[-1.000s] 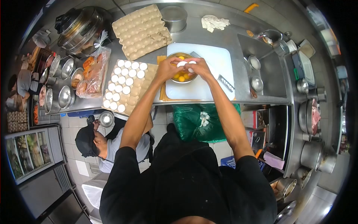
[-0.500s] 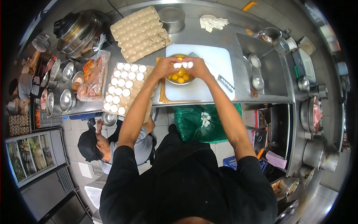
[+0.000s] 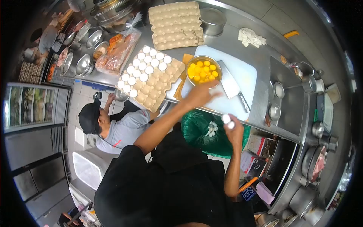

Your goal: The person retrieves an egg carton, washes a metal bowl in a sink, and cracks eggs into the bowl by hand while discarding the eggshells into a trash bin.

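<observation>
My left hand (image 3: 202,94) is just below the metal bowl (image 3: 188,77), over the near part of the white cutting board (image 3: 247,73); its fingers are apart and it holds nothing. Several yolks (image 3: 203,70) lie in the bowl. White eggshells (image 3: 228,121) are gripped in my right hand (image 3: 235,130), beyond the counter's front edge, near the green bag (image 3: 193,134) that has more shells (image 3: 212,129) in it. A cleaver (image 3: 228,81) rests on the board. Left of the bowl is a carton (image 3: 166,81) partly filled with white eggs (image 3: 143,77).
A co-worker in a cap (image 3: 89,118) is low at the left, beside the counter. Empty egg trays (image 3: 176,24), a round metal container (image 3: 213,22) and a white cloth (image 3: 251,37) stand at the back. A sink (image 3: 289,102) is at the right.
My hands have parted from above the bowl. The left has dropped to the bowl's near side, and the right has carried the shells down and right toward the green bag. The view has turned.
</observation>
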The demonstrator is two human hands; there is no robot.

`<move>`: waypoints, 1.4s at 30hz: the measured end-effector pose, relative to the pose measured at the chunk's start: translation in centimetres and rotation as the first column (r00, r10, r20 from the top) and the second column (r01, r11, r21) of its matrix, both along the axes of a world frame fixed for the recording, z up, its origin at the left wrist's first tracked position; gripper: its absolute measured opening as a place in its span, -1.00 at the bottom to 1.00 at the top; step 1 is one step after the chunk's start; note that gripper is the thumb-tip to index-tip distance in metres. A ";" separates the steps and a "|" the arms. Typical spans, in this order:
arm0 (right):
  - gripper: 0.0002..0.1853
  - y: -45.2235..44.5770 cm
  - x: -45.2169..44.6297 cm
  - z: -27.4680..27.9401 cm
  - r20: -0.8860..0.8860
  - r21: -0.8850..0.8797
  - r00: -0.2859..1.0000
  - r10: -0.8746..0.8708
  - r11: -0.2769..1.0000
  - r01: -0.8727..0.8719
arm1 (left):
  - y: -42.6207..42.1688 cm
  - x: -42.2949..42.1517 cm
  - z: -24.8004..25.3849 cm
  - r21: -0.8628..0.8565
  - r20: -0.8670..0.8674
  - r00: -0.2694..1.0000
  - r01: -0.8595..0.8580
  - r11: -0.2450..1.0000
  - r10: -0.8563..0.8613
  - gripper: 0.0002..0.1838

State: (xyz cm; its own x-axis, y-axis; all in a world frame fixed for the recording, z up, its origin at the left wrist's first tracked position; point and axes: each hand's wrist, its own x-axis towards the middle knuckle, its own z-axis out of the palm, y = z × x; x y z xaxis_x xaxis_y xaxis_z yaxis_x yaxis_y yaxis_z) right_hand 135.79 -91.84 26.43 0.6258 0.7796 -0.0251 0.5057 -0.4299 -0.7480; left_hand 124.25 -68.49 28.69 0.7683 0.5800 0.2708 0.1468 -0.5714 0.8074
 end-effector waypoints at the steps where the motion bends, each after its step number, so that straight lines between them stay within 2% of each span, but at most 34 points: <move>1: -0.51 -1.4 -0.1 -2.2 0.011 -0.053 1.000 0.023 0.998 -0.022 | 2.0 -1.2 0.1 0.006 -0.220 0.951 -0.220 0.976 0.216 -0.50; 2: -0.48 -2.4 0.0 -4.2 -0.022 -0.140 0.998 0.058 0.988 -0.060 | 3.9 -2.9 1.2 0.008 -0.329 0.875 -0.374 0.927 0.356 -0.59; 3: -0.47 -3.3 -0.2 -6.7 -0.032 -0.176 0.998 0.055 0.983 -0.060 | 5.9 -4.9 1.2 0.161 -0.212 0.856 -0.446 0.881 0.472 -0.54; 5: -0.47 -3.7 -0.7 -7.4 -0.103 -0.274 0.992 0.074 0.956 -0.100 | 10.6 -7.7 -1.2 0.370 -0.385 0.624 -0.570 0.733 0.680 -0.41; 7: -0.50 -4.4 -1.3 -7.2 -0.137 -0.252 0.989 0.064 0.963 -0.098 | 13.9 -9.4 -3.3 0.489 -0.519 0.529 -0.461 0.741 0.671 -0.29; 8: -0.53 -3.5 -1.4 -6.6 -0.168 -0.229 0.984 0.063 0.968 -0.101 | 15.1 -9.5 -3.8 0.517 -0.540 0.549 -0.382 0.766 0.638 -0.24; 9: -0.53 -2.7 -1.3 -6.0 -0.158 -0.223 0.986 0.049 0.971 -0.084 | 16.3 -9.5 -4.4 0.518 -0.530 0.564 -0.375 0.768 0.633 -0.24; 11: -0.66 -1.9 -1.9 -3.2 -0.421 -0.213 0.890 -0.174 0.973 0.089 | 17.0 -8.9 -4.3 0.561 -0.561 0.586 -0.250 0.789 0.585 -0.25; 12: -0.70 -1.6 -2.2 -3.3 -0.500 -0.169 0.833 -0.237 0.970 0.174 | 17.5 -8.7 -4.3 0.562 -0.582 0.567 -0.239 0.792 0.584 -0.31; 13: -0.70 -1.4 -2.5 -2.6 -0.495 -0.192 0.828 -0.264 0.962 0.191 | 17.2 -8.9 -3.8 0.543 -0.596 0.576 -0.224 0.809 0.559 -0.31; 15: -0.73 0.8 -2.4 -1.0 -0.687 -0.054 0.661 -0.303 0.928 0.370 | 17.7 -9.5 -2.8 0.495 -0.626 0.591 -0.203 0.845 0.509 -0.45; 16: -0.76 1.7 -2.2 -0.5 -0.737 -0.033 0.608 -0.294 0.915 0.402 | 18.1 -9.9 -3.0 0.476 -0.596 0.605 -0.264 0.839 0.528 -0.48; 17: -0.76 3.0 -2.4 0.8 -0.733 -0.035 0.609 -0.304 0.911 0.412 | 17.9 -10.3 -3.1 0.470 -0.596 0.613 -0.257 0.844 0.519 -0.48; 18: -0.75 4.6 -2.7 1.8 -0.745 0.028 0.590 -0.312 0.869 0.495 | 17.8 -10.5 -3.2 0.190 -0.510 0.742 -0.397 0.898 0.436 -0.48; 19: -0.75 6.4 -3.1 3.0 -0.761 0.084 0.563 -0.321 0.813 0.577 | 17.7 -10.8 -3.4 -0.121 -0.387 0.842 -0.451 0.884 0.376 -0.48; 20: -0.75 8.1 -3.5 4.1 -0.741 0.144 0.613 -0.273 0.828 0.542 | 16.3 -10.1 -4.1 -0.516 -0.165 0.932 -0.361 0.777 0.324 -0.52; 21: -0.71 10.1 -3.6 5.1 -0.717 0.201 0.661 -0.222 0.842 0.501 | 14.4 -9.1 -2.9 -0.693 -0.026 0.971 -0.190 0.696 0.239 -0.51; 22: -0.68 12.3 -3.3 5.7 -0.527 0.243 0.838 -0.141 0.920 0.307 | 12.8 -7.7 -1.1 -0.787 0.009 0.987 -0.094 0.610 0.163 -0.52; 23: -0.64 14.1 -2.9 6.4 -0.307 0.225 0.951 -0.023 0.970 0.096 | 11.9 -6.4 -1.1 -0.795 0.008 0.988 -0.086 0.600 0.152 -0.52; 25: -0.62 17.7 -3.4 11.0 -0.223 0.236 0.971 0.082 0.971 -0.028 | 10.0 -4.4 -1.3 -0.807 0.250 0.967 0.184 0.562 0.043 -0.47; 26: -0.62 19.0 -3.3 11.5 -0.219 0.222 0.973 0.073 0.975 -0.023 | 9.3 -3.8 -1.0 -0.814 0.254 0.966 0.191 0.549 0.041 -0.47; 28: -0.62 21.5 -2.7 11.9 0.010 0.593 0.999 0.039 0.805 -0.038 | 9.1 -2.5 -0.1 -0.800 0.259 0.966 0.221 0.558 -0.011 -0.46; 29: -0.62 22.0 -2.4 11.7 0.013 0.589 0.999 0.041 0.807 -0.041 | 9.1 -2.0 0.1 -0.801 0.262 0.965 0.222 0.556 -0.008 -0.46; 31: -0.62 22.6 -2.3 10.7 0.332 0.539 0.943 -0.011 0.823 -0.180 | 9.0 -1.6 0.4 -0.787 0.336 0.942 0.282 0.549 -0.003 -0.45; 32: -0.62 22.7 -2.2 9.4 0.311 0.401 0.944 0.110 0.885 -0.236 | 9.2 -1.6 0.2 -0.786 0.335 0.942 0.279 0.552 0.001 -0.45; 33: -0.62 22.5 -2.1 8.4 0.311 0.404 0.944 0.112 0.883 -0.238 | 9.3 -1.5 0.1 -0.792 0.311 0.950 0.268 0.549 -0.016 -0.46; 34: -0.63 22.3 -2.3 8.1 0.016 0.493 0.998 0.064 0.868 -0.063 | 9.4 -1.5 0.0 -0.800 0.286 0.958 0.257 0.543 -0.032 -0.46; 35: -0.63 22.4 -2.1 7.7 -0.279 0.528 0.960 0.037 0.841 0.121 | 9.6 -1.4 -0.1 -0.797 0.289 0.957 0.256 0.548 -0.026 -0.46; 36: -0.60 22.3 -1.5 6.7 -0.409 0.582 0.912 0.035 0.780 0.232 | 9.9 -1.3 -0.2 -0.781 0.283 0.959 0.252 0.571 -0.036 -0.47; 37: -0.60 21.9 -1.0 6.3 -0.415 0.577 0.909 0.032 0.782 0.236 | 9.8 -1.5 -0.4 -0.772 0.269 0.962 0.244 0.587 -0.047 -0.48; 40: -0.59 21.0 1.0 6.1 -0.568 0.274 0.821 0.053 0.953 0.128 | 10.1 -1.0 -0.5 -0.756 0.345 0.933 0.338 0.560 -0.098 -0.48; 41: -0.59 20.7 1.3 5.9 -0.567 0.272 0.823 0.039 0.952 0.143 | 10.0 -0.9 -0.3 -0.757 0.347 0.931 0.348 0.553 -0.112 -0.48; 42: -0.61 20.7 1.5 5.5 -0.633 0.215 0.773 0.044 0.969 0.121 | 9.9 -0.7 0.0 -0.754 0.315 0.940 0.330 0.568 -0.127 -0.48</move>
